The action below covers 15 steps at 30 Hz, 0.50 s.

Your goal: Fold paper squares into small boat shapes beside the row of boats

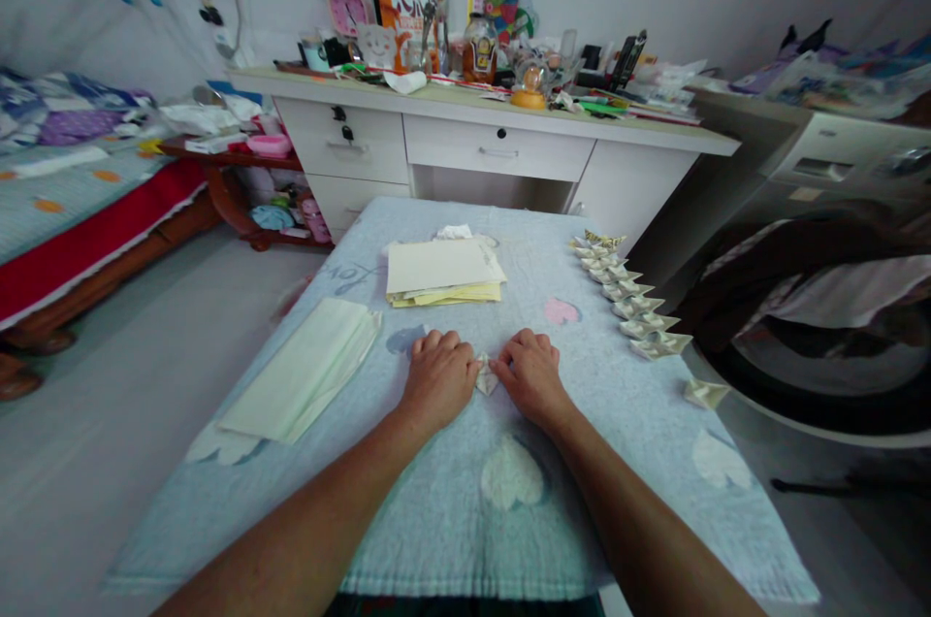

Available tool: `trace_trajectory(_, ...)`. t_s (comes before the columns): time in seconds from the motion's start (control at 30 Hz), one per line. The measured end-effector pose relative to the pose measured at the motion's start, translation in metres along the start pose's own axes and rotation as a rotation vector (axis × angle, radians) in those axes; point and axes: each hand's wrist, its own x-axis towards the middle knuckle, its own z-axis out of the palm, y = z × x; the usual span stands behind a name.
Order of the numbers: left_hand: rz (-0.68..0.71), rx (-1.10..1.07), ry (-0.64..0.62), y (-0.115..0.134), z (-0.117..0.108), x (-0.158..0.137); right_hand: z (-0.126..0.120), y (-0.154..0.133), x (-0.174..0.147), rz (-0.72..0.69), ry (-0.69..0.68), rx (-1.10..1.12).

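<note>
Between my two hands, on the blue cloth-covered table, lies a small folded piece of paper with a pointed lower end. My left hand pinches its left side, fingers curled. From the right, my right hand grips the other side between thumb and fingers. Along the table's right edge runs a row of several folded paper boats. One more paper boat sits nearer to me, apart from that row.
A stack of cream paper sheets lies beyond my hands, and folded pale green paper is to the left. Behind the table stands a cluttered white desk. A bed is at left, a washing machine at right.
</note>
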Motion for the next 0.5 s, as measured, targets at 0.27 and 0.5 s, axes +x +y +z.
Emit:
trace_trajectory(0.27, -0.022, -0.152, 0.044, -0.005, 0.003, 0.001, -0.001, -0.004, -0.001, 0.038, 0.012, -0.023)
trace_trajectory(0.5, 0.162, -0.325, 0.001, -0.016, 0.009, 0.008, -0.003, 0.003, 0.000, 0.036, 0.022, 0.014)
